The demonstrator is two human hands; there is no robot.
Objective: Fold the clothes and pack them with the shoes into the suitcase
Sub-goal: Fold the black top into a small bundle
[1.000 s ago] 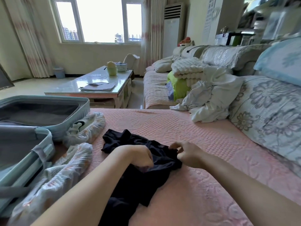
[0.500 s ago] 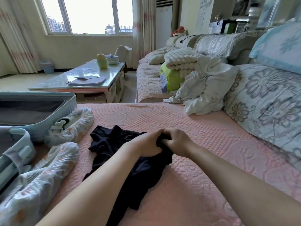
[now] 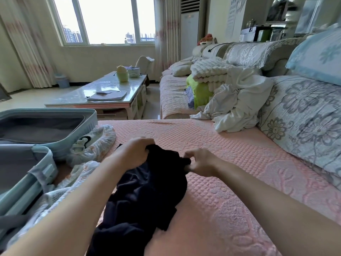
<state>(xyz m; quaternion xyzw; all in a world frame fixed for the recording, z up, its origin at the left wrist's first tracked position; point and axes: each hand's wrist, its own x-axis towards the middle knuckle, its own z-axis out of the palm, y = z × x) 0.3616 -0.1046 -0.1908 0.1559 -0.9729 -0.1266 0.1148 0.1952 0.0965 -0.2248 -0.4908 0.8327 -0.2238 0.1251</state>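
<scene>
Hands drawn apart along the black garment's top edge since half a second ago, when they were bunched together at one spot

Left hand (image 3: 137, 152) clenches a gathered fistful of the black garment (image 3: 145, 193), right hand (image 3: 200, 162) pinches its far corner between fingertips, and the dark cloth sags between them and trails back across the pink bedspread (image 3: 230, 182) toward the camera. Off to the left the pale blue suitcase (image 3: 46, 130) lies open, its grey lining showing, and a shoe in a clear cover (image 3: 92, 145) rests right against its rim, with a second covered bundle (image 3: 60, 187) just below. Over by the floral cushion (image 3: 304, 119) a heap of white clothing (image 3: 238, 100) sits crumpled, well apart from the hands
</scene>
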